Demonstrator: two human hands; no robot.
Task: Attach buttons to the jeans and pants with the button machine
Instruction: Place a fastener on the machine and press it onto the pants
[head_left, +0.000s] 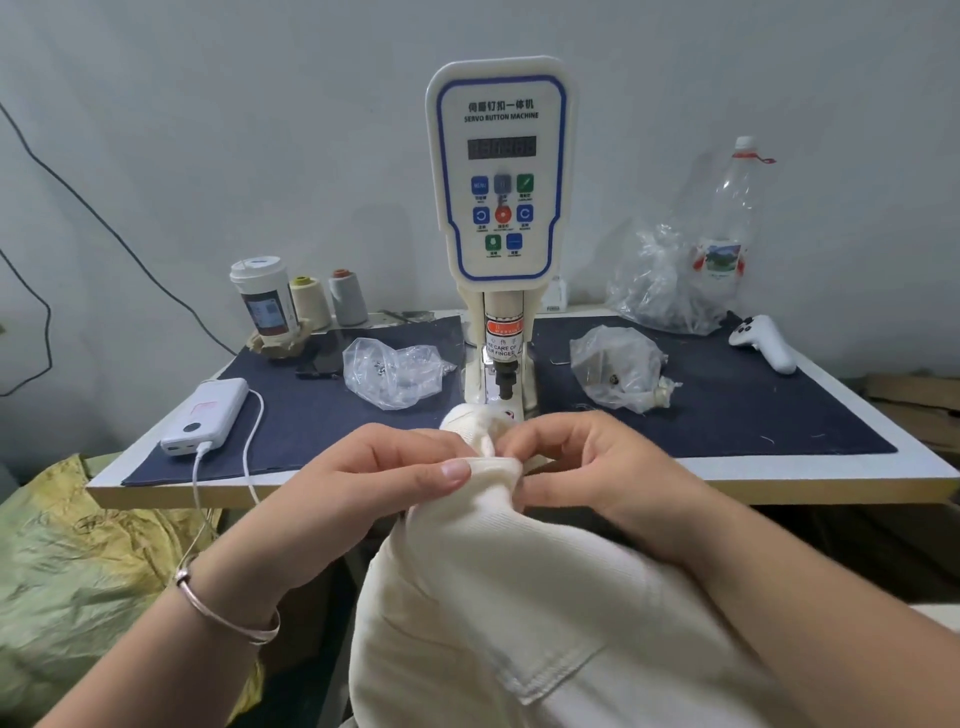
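Both hands on the cream pants (519, 597) now, left hand (374, 467) and right hand (587, 467) pinching the bunched waistband edge between curled fingers, right at the front rim of the surface (779, 480), just below the button machine (501, 208).

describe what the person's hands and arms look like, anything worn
Both forearms are bare, with no sleeves in view. The left hand has a thin, pinkish metal bangle at the wrist. The right hand shows no ring, watch or glove. Fingernails are short and unpainted.
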